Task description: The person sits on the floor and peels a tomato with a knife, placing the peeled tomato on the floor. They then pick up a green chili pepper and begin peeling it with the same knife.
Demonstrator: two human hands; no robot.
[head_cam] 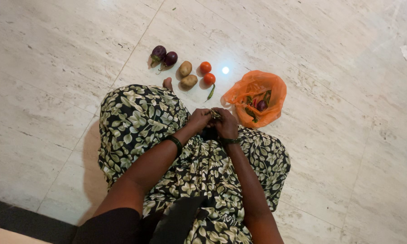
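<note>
Head view: I look down on both hands meeting over my lap.
Held thing: a small, thin greenish-brown piece, perhaps a pod or stalk [215,113], pinched between the two hands above the knees; too small for me to name surely.
Handling: I judge it light, thin and easy to snap or crush, so the ends are the places to take it, with fingertips only.
Left hand: left hand [200,119], fingers curled narrow onto the piece.
Right hand: right hand [226,125], fingers likewise closed onto it, a dark band at each wrist.
Lap: soft black cloth printed with cream leaves [135,122], folded and draped.
Bag: crinkled thin orange plastic bag [276,90], just beside the right hand, open, with green and purple vegetables inside.
Floor row: long green chilli [211,92], two smooth red tomatoes [207,72], two matt brown potatoes [186,74], two glossy purple round aubergines [164,56].
Floor: polished pale marble tiles [330,180], hard and probably slippery.
</note>
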